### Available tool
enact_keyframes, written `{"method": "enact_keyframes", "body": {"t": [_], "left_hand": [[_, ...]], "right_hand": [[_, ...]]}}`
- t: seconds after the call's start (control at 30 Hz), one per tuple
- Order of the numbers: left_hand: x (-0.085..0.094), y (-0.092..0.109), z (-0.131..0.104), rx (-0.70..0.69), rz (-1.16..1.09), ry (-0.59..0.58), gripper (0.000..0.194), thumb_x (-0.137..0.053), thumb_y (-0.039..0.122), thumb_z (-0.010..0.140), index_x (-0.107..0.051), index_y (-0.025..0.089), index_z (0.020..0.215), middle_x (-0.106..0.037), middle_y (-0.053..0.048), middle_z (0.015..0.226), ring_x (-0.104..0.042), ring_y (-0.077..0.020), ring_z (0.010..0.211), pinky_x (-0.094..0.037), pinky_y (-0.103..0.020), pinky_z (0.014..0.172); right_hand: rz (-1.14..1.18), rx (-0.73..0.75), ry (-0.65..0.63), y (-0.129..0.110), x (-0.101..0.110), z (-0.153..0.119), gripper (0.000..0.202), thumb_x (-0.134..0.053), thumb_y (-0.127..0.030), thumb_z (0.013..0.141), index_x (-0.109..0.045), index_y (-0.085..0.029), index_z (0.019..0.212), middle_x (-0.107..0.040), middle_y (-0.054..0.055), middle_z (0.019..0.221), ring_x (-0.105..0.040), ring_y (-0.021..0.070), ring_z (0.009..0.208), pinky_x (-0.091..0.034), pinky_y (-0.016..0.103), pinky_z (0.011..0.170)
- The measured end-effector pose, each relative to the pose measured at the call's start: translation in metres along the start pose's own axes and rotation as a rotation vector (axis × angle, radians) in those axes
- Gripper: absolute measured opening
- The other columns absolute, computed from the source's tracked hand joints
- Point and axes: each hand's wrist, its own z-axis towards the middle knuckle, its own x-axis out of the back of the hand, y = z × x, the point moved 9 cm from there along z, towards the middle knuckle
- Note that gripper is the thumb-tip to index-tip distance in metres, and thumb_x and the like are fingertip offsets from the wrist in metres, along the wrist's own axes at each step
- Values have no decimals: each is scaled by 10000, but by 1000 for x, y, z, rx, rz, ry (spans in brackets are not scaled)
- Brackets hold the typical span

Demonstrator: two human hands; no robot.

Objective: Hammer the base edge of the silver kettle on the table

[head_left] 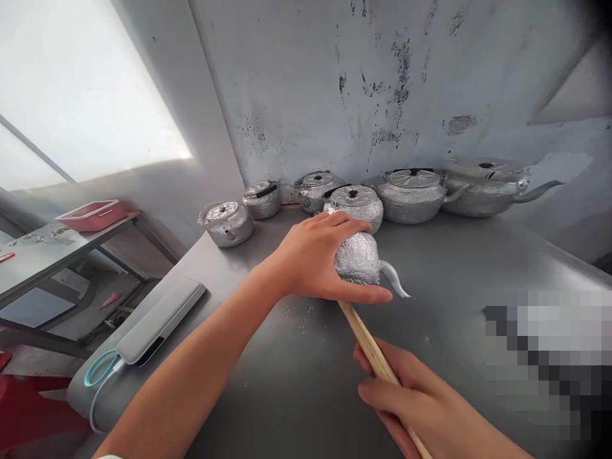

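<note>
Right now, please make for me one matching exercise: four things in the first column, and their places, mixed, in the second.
1. left hand
2. right hand
3. pink basket
4. white plug

A. on the side table
B. at the end of the pale case
C. around the wooden handle
D. spread over the nearest kettle

Pairs: 1-D, 2-C, 3-A, 4-B

Left forearm (205, 376): bare, extended diagonally from lower left. Left hand (315, 258): back upward, fingers arched forward and right, thumb stretched right, well apart from them. Right forearm (471, 424): bare, entering from lower right. Right hand (406, 382): fingers curled in a grip.
</note>
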Motion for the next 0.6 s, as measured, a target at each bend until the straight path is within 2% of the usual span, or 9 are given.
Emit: {"method": "enact_keyframes", "body": {"t": [0.17, 0.43, 0.6], "left_hand": [[0, 1, 0, -10, 8, 16, 808, -750, 729, 741, -591, 241, 1365, -653, -68, 1297, -611, -295, 1160, -462, -427, 1029], [0, 1, 0, -11, 22, 19, 813, -747, 735, 742, -598, 230, 1362, -646, -73, 1296, -606, -299, 1166, -464, -437, 1031], [0, 0, 0, 0, 15, 13, 816, -747, 735, 741, -600, 228, 1364, -647, -74, 1293, -604, -302, 1162, -465, -437, 1030]], "right_hand": [[-3, -14, 45, -1, 4, -3, 203, -420, -287, 943, -486, -214, 1120, -393, -126, 414, -321, 81, 321, -322, 175, 344], [77, 12, 23, 0, 5, -2, 122, -496, -355, 883, -509, -238, 914, -411, -105, 409, -330, 81, 280, -319, 204, 315], [45, -31, 17, 4, 0, -2, 164, -466, -313, 898, -512, -235, 1034, -413, -121, 395, -358, 91, 279, -340, 193, 327]]}}
